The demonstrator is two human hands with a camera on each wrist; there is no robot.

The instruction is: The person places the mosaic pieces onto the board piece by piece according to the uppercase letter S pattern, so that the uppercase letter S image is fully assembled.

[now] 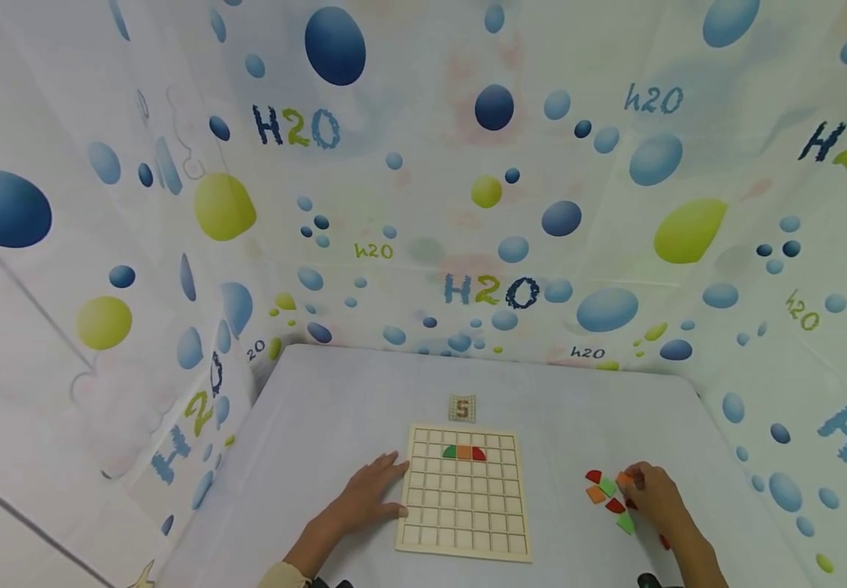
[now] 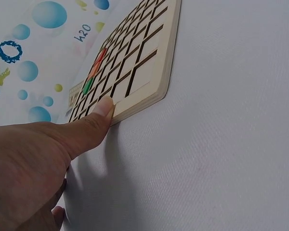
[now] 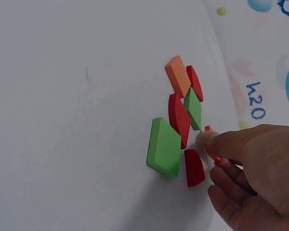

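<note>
A pale wooden grid board (image 1: 467,553) lies on the white table. In its upper part sit a green quarter-round tile (image 1: 451,452), an orange square tile (image 1: 464,452) and a red quarter-round tile (image 1: 479,454) in a row. My left hand (image 1: 364,500) rests at the board's left edge with fingers spread; its thumb touches the rim in the left wrist view. Over to the right, my right hand (image 1: 654,494) pinches an orange tile (image 3: 208,129) between thumb and fingers, mostly hidden by them. Around it lie loose red, green and orange tiles.
Behind the board lies a small card (image 1: 462,408) with a brown pixel figure on a grid. Among the loose tiles are an orange one (image 3: 178,77) and a large green one (image 3: 164,149). A sheet (image 1: 408,204) printed with bubbles walls the table's back and sides.
</note>
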